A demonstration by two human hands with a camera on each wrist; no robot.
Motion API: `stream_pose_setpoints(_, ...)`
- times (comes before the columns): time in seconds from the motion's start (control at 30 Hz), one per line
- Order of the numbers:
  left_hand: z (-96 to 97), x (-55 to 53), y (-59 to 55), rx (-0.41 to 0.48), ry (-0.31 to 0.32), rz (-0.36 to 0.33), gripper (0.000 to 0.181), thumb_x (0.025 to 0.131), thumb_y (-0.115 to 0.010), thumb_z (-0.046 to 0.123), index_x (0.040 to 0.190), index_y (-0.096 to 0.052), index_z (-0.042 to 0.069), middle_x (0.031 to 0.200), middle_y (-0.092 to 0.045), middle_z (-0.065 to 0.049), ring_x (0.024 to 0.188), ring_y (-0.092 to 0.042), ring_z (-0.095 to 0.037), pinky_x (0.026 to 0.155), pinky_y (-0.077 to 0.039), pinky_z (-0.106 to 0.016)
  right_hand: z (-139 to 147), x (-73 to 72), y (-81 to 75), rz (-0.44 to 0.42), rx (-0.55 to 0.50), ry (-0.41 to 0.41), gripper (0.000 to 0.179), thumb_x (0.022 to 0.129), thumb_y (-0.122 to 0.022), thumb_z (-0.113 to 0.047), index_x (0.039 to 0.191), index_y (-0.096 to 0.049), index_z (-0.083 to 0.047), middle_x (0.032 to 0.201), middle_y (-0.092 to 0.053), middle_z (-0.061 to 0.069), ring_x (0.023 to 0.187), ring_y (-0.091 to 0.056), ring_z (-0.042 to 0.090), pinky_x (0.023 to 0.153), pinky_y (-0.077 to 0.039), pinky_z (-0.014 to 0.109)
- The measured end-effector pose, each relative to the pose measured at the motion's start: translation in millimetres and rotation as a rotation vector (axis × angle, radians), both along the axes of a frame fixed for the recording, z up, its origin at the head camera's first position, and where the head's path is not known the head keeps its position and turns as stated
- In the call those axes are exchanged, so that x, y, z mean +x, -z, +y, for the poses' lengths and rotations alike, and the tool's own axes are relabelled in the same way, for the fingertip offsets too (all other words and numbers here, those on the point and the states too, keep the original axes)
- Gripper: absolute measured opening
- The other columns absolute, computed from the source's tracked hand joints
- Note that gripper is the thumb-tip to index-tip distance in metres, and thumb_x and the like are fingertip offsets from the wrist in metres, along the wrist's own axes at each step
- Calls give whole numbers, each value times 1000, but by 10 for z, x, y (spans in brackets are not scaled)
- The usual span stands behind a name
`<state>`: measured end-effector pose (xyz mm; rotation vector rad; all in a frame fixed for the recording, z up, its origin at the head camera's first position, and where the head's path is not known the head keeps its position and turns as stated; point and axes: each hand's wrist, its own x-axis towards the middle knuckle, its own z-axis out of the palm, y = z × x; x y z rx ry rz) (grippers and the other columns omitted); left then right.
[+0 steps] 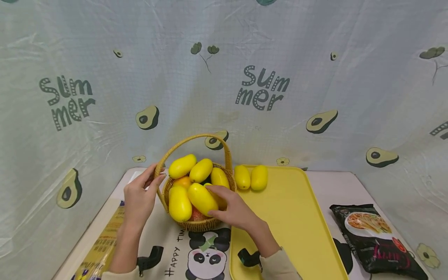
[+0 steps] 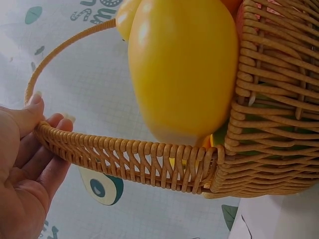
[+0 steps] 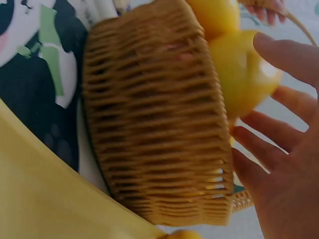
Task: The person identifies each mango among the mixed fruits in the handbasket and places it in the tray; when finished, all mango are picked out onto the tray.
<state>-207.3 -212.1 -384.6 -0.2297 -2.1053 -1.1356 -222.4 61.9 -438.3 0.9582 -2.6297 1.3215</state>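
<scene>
A wicker basket [image 1: 199,226] with a tall arched handle [image 1: 196,137] stands heaped with smooth yellow oval fruits. My left hand [image 1: 140,196] holds the left side of that handle, thumb on one side and fingers on the other, as the left wrist view shows close up. At the front right of the heap my right hand [image 1: 232,206] grips a yellow oval fruit [image 1: 202,199], its thumb [image 3: 279,52] on one side and fingers spread round the other. Another yellow fruit [image 1: 180,204] lies left of it. Orange [image 1: 182,181] and reddish [image 1: 198,215] fruits show underneath, partly hidden.
Right of the basket lies a yellow tray [image 1: 290,225] with two yellow fruits [image 1: 259,178] at its back left corner. A black noodle packet [image 1: 379,239] is at the far right, a yellow packet [image 1: 103,245] at the left. A printed plastic curtain [image 1: 273,132] hangs behind the table.
</scene>
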Motion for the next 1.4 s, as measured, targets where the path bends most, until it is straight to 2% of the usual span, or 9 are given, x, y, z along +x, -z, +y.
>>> stream_pose_setpoints(0.2, 11, 13, 12, 3, -1, 13, 40, 90, -71, 7, 130, -67, 10, 110, -75, -12, 92, -56, 21, 77, -47, 1, -92, 50, 15, 83, -4, 22, 66, 86, -78, -23, 147, -50, -24, 146, -55, -6, 135, -50, 17, 114, -44, 42)
stream_pose_setpoints(0.43, 18, 17, 27, -2, -2, 21, 41, 90, -72, 7, 130, -67, 10, 110, -75, -13, 92, -56, 21, 76, -47, 1, -193, 79, 82, 122, 58, 76, 76, 85, -79, -32, 151, -43, -27, 148, -52, -10, 132, -49, 15, 110, -45, 41)
stream_pose_setpoints(0.67, 15, 15, 36, -15, -7, 22, 41, 90, -72, 8, 130, -66, 8, 110, -75, -13, 92, -55, 22, 76, -47, 1, -249, 123, 97, 171, 48, 154, 75, 81, -78, -27, 149, -46, -27, 139, -60, -6, 115, -54, 14, 97, -52, 36)
stream_pose_setpoints(0.87, 11, 24, 36, -29, -11, 25, 41, 90, -72, 9, 130, -66, 8, 110, -75, -12, 92, -55, 23, 75, -47, 2, -167, 104, 38, 108, -39, 193, 74, 78, -72, -21, 147, -48, -29, 132, -62, -4, 107, -53, 13, 90, -52, 34)
stream_pose_setpoints(1.03, 2, 24, 33, -27, -6, 27, 41, 90, -72, 9, 130, -66, 9, 110, -75, -10, 93, -56, 22, 75, -47, 1, -3, 53, -50, 41, -113, 225, 72, 78, -71, -18, 145, -49, -32, 136, -59, -3, 107, -54, 15, 90, -50, 36)
stream_pose_setpoints(1.17, 4, 19, 31, -24, -2, 22, 41, 90, -72, 10, 131, -66, 9, 111, -75, -10, 92, -56, 21, 75, -47, 1, 190, -11, -110, -18, -184, 247, 73, 79, -69, -13, 146, -49, -32, 141, -55, -6, 108, -55, 18, 89, -51, 36)
stream_pose_setpoints(1.27, 5, 19, 28, -25, -4, 19, 41, 90, -72, 10, 131, -66, 9, 111, -75, -10, 92, -56, 22, 75, -47, 1, 371, -66, -148, -56, -219, 277, 71, 80, -68, -11, 145, -49, -33, 140, -55, -5, 105, -56, 21, 82, -52, 34)
stream_pose_setpoints(1.4, -2, 20, 30, -24, -5, 19, 41, 90, -72, 10, 130, -66, 8, 111, -75, -10, 92, -56, 22, 75, -47, 1, 630, -136, -165, -89, -227, 363, 69, 82, -66, -12, 144, -48, -34, 140, -56, 0, 103, -57, 25, 77, -53, 32)
